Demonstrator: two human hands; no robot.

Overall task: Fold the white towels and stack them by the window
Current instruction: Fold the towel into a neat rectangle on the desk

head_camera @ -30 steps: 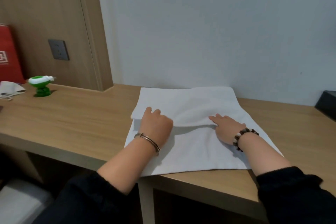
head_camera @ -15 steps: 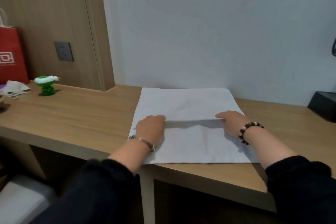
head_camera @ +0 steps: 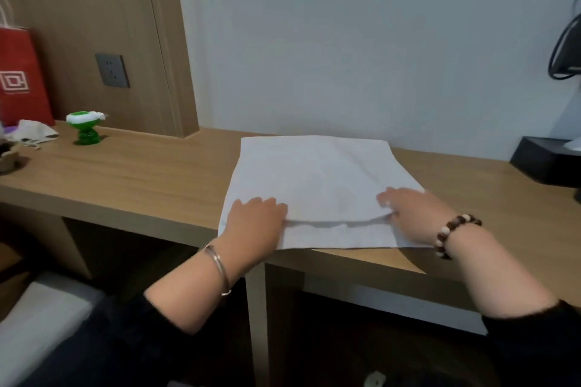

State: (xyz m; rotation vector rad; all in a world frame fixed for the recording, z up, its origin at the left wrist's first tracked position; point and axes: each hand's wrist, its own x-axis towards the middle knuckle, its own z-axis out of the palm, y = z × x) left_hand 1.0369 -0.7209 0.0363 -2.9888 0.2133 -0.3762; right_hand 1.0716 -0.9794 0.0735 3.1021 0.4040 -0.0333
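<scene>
A white towel point(head_camera: 314, 173) lies flat on the wooden desk point(head_camera: 141, 173) against the pale wall. Its upper layer is folded toward me, and that layer's edge sits a little short of the towel's near edge. My left hand point(head_camera: 251, 223) grips the left end of that folded edge, fingers curled over it. At the right end, my right hand point(head_camera: 412, 217) pinches the same edge, with fingers on top of the cloth. The towel's near edge lies close to the front edge of the desk.
A red paper bag point(head_camera: 22, 78), a crumpled white cloth point(head_camera: 34, 132) and a small green object point(head_camera: 85, 129) stand at the desk's far left. A black box point(head_camera: 547, 163) sits at the right, with dark cables point(head_camera: 566, 50) above. A white cushion point(head_camera: 37, 317) is below left.
Both hands have drawn the towel's upper layer toward me. The folded edge has gone from the towel's middle to near its front edge. My view has tilted up and left.
</scene>
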